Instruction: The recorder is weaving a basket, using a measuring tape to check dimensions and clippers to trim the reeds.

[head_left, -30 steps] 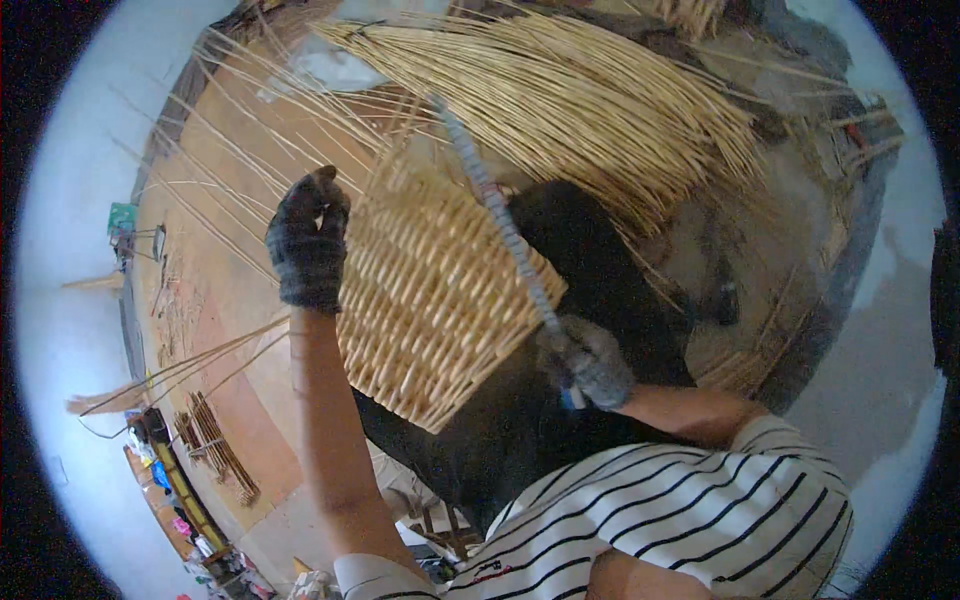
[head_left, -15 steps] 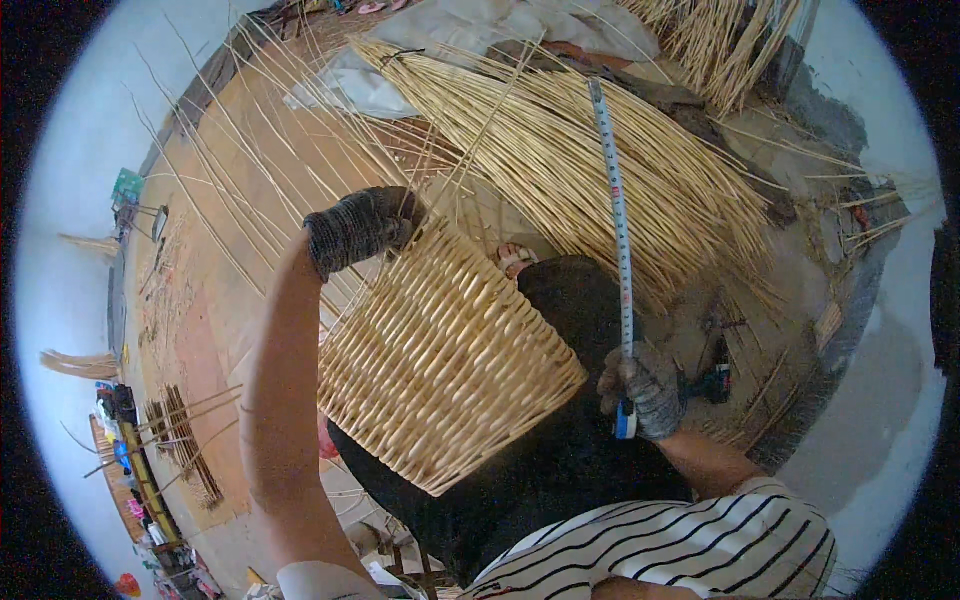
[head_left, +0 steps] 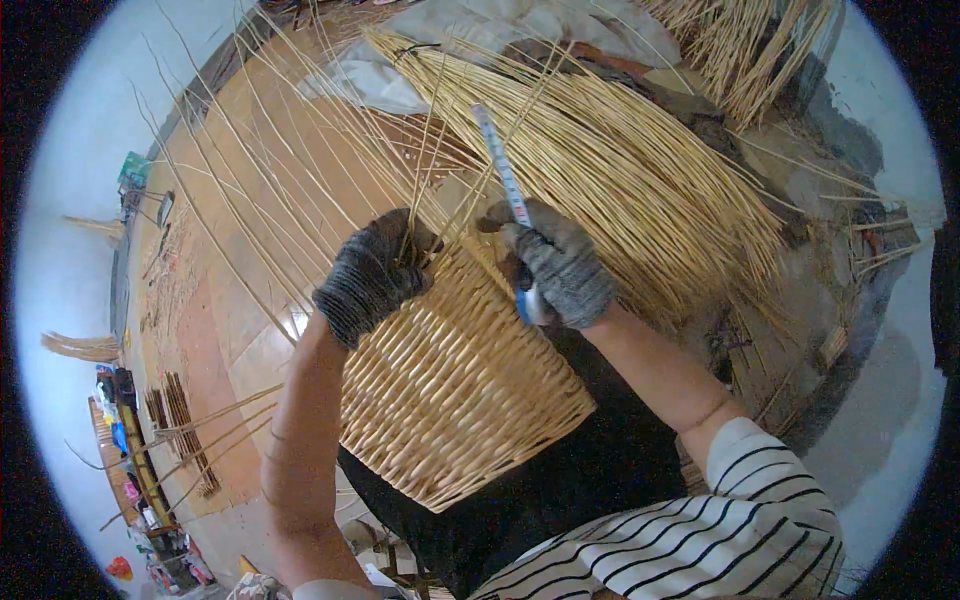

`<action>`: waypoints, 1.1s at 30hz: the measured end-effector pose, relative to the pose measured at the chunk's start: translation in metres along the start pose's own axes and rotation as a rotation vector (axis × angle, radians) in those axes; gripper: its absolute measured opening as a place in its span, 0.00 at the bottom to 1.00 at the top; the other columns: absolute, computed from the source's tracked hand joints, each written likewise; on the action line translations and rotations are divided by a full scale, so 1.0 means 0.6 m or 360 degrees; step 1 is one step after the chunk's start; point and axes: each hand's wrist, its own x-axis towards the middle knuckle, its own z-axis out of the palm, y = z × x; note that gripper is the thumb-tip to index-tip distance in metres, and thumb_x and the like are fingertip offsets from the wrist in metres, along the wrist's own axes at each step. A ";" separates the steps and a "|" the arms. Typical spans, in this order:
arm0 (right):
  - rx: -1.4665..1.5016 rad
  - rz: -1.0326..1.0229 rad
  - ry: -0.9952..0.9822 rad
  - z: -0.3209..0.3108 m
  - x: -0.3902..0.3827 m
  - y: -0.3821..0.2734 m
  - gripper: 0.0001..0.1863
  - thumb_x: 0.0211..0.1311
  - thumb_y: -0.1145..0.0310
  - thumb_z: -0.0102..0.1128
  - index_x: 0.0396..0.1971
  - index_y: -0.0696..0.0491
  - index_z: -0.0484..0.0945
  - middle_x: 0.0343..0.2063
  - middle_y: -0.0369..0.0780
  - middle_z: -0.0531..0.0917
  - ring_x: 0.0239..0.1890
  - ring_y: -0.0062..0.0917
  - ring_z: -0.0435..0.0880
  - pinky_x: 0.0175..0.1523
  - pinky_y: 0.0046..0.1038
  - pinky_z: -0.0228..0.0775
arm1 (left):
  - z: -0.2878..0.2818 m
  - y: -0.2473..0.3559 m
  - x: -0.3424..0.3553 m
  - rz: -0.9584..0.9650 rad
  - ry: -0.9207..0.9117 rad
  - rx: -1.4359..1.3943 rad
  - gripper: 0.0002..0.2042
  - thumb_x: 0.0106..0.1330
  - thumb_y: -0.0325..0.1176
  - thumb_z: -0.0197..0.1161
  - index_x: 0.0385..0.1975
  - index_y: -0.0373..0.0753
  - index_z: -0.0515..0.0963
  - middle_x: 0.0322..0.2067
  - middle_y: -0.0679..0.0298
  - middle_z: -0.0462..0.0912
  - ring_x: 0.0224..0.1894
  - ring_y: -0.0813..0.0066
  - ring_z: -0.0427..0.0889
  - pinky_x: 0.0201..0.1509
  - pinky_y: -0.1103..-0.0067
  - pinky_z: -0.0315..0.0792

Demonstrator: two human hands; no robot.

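A woven wicker basket [head_left: 460, 385] of pale rods rests tilted on my dark-clad lap, its long unwoven stakes [head_left: 235, 190] fanning up and left. In a dark grey knit glove, my left hand [head_left: 380, 265] is closed on the basket's upper edge, where several stakes stand up. My right hand [head_left: 560, 262], also gloved, grips a tape measure [head_left: 507, 172] close to the basket's upper right corner. The tape's white blade sticks out a short way beyond the fingers; its blue and white case shows partly below the hand.
A big tied bundle of peeled willow rods [head_left: 600, 160] lies ahead to the right, with another stack [head_left: 740, 50] behind it. White sheeting [head_left: 365, 85] is under the bundle's far end. A shelf of small items [head_left: 135, 450] stands at the left wall, near short brown sticks [head_left: 185, 430].
My right hand has brought the tape measure up and left to the basket's upper edge. Less blade shows beyond my hand now. The left hand's grip has shifted slightly down and right.
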 end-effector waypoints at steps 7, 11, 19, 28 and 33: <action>-0.0375 0.0165 -0.0433 -0.001 0.027 0.007 0.13 0.56 0.68 0.49 0.41 0.50 0.73 0.34 0.46 0.79 0.35 0.39 0.78 0.40 0.32 0.69 | 0.007 0.016 -0.006 -0.0299 0.0023 -0.0033 0.15 0.42 0.32 0.66 0.31 0.40 0.73 0.27 0.56 0.75 0.33 0.57 0.74 0.39 0.72 0.69; -0.0287 -0.0054 -0.0407 -0.006 0.035 0.034 0.13 0.55 0.67 0.51 0.42 0.50 0.73 0.35 0.46 0.78 0.35 0.40 0.78 0.41 0.33 0.70 | -0.011 0.011 0.008 -0.0241 -0.0188 -0.0078 0.14 0.44 0.32 0.66 0.32 0.39 0.73 0.27 0.57 0.76 0.32 0.60 0.76 0.37 0.73 0.70; -0.0540 -0.0513 -0.0465 -0.014 0.043 0.047 0.14 0.54 0.66 0.53 0.43 0.49 0.74 0.38 0.44 0.79 0.37 0.37 0.79 0.42 0.30 0.71 | -0.034 0.015 0.016 -0.0280 -0.0405 -0.0498 0.18 0.46 0.39 0.66 0.35 0.38 0.74 0.30 0.56 0.75 0.35 0.57 0.76 0.39 0.72 0.70; -0.0499 -0.0555 -0.0474 -0.008 0.037 0.036 0.14 0.52 0.72 0.58 0.41 0.56 0.76 0.39 0.45 0.79 0.43 0.30 0.79 0.47 0.26 0.70 | -0.036 0.001 0.018 -0.0290 -0.0563 -0.0574 0.21 0.47 0.32 0.65 0.43 0.36 0.72 0.40 0.58 0.75 0.44 0.66 0.73 0.51 0.75 0.66; -0.0355 -0.0590 -0.0526 0.000 0.033 0.055 0.15 0.53 0.71 0.58 0.43 0.55 0.76 0.41 0.43 0.79 0.44 0.28 0.78 0.49 0.26 0.69 | -0.042 -0.032 0.017 0.0160 -0.0572 -0.0965 0.21 0.51 0.36 0.65 0.45 0.35 0.72 0.42 0.58 0.74 0.45 0.66 0.72 0.50 0.75 0.67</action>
